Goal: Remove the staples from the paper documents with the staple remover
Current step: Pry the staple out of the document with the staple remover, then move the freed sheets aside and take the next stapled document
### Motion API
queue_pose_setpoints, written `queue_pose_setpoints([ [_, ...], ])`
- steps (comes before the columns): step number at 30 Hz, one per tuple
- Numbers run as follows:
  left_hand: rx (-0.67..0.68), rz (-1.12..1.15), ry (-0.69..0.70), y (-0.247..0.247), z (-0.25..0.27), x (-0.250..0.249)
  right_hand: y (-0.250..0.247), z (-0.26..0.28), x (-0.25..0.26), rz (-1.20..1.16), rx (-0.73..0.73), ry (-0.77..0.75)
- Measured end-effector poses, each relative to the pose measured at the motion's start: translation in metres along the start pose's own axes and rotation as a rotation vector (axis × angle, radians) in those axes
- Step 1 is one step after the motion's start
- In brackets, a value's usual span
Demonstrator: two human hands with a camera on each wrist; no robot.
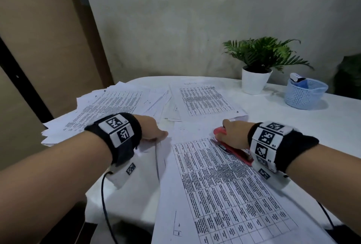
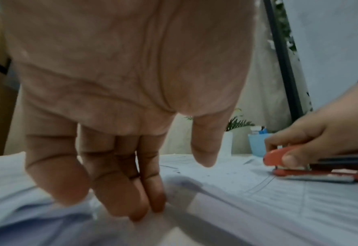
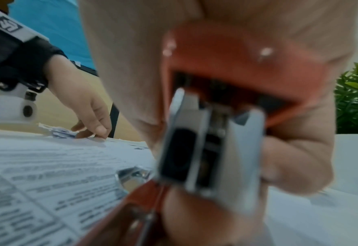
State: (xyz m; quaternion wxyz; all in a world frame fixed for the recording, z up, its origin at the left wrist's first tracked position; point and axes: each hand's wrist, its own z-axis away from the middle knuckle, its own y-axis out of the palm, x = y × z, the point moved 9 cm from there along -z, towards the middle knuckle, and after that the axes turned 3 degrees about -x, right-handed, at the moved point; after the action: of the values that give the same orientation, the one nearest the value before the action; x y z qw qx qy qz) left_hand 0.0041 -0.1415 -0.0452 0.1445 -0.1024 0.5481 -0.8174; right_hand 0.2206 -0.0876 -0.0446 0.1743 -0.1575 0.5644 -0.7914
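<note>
A printed document [image 1: 220,185] with a table of text lies in front of me on the white table. My right hand [image 1: 232,134] grips a red staple remover [image 1: 219,131] at the document's top right corner; its metal end [image 3: 211,141] fills the right wrist view and its body [image 2: 279,155] shows in the left wrist view. My left hand [image 1: 154,130] is at the document's top left, its straight fingers [image 2: 119,191] pointing down and touching the paper. The staple itself is not visible.
Loose paper stacks [image 1: 109,105] fan out at the far left, with another printed sheet [image 1: 205,99] behind. A potted plant [image 1: 256,79] and a light blue basket [image 1: 304,95] stand at the far right. A cable [image 1: 105,204] hangs from my left wrist.
</note>
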Motion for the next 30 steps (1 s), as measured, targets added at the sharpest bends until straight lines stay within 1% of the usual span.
queue_pose_setpoints([
  [2, 0.092, 0.246, -0.033, 0.012, 0.003, 0.001, 0.002, -0.002, 0.0, 0.052, -0.029, 0.004],
  [3, 0.142, 0.34, -0.029, 0.018, 0.004, -0.001, 0.002, -0.006, -0.003, 0.039, -0.067, 0.016],
  [5, 0.177, 0.447, 0.019, 0.025, 0.008, -0.008, 0.003, -0.011, -0.007, -0.01, -0.129, 0.046],
  [7, 0.194, 0.539, 0.093, 0.03, 0.019, -0.021, 0.005, -0.014, -0.009, -0.033, -0.136, 0.061],
  [8, 0.233, 0.57, 0.13, 0.035, 0.026, -0.029, 0.005, -0.012, -0.007, -0.043, -0.136, 0.061],
  [10, 0.362, 0.546, 0.174, 0.05, 0.046, -0.041, 0.005, -0.012, -0.008, -0.064, -0.15, 0.057],
  [12, 0.482, 0.464, 0.2, 0.065, 0.067, -0.045, 0.004, -0.01, -0.009, -0.059, -0.16, 0.059],
  [13, 0.51, 0.41, 0.215, 0.07, 0.074, -0.046, 0.003, -0.008, -0.009, -0.051, -0.171, 0.057],
  [14, 0.499, 0.353, 0.224, 0.072, 0.081, -0.046, 0.002, -0.006, -0.008, -0.04, -0.171, 0.054],
  [16, 0.357, 0.295, 0.228, 0.065, 0.084, -0.043, -0.001, 0.003, -0.004, -0.018, -0.16, 0.043],
  [17, 0.277, 0.307, 0.23, 0.059, 0.084, -0.042, -0.003, 0.007, -0.003, 0.013, -0.141, 0.041],
  [19, 0.181, 0.418, 0.219, 0.047, 0.084, -0.036, -0.014, 0.013, -0.003, 0.032, -0.153, 0.058],
  [21, 0.112, 0.516, 0.171, 0.029, 0.081, -0.023, -0.025, 0.017, -0.006, 0.03, -0.19, 0.042],
  [23, 0.0, 0.598, 0.097, -0.001, 0.078, 0.002, -0.032, 0.02, -0.012, 0.002, -0.209, 0.035],
  [26, -0.19, 0.747, -0.061, -0.051, 0.065, 0.059, -0.041, 0.023, -0.018, -0.051, -0.232, 0.044],
  [28, -0.364, 0.746, -0.177, -0.086, 0.063, 0.103, -0.042, 0.021, -0.022, -0.072, -0.24, 0.064],
  [30, -0.464, 0.75, -0.281, -0.11, 0.062, 0.137, -0.038, 0.018, -0.023, -0.073, -0.222, 0.065],
])
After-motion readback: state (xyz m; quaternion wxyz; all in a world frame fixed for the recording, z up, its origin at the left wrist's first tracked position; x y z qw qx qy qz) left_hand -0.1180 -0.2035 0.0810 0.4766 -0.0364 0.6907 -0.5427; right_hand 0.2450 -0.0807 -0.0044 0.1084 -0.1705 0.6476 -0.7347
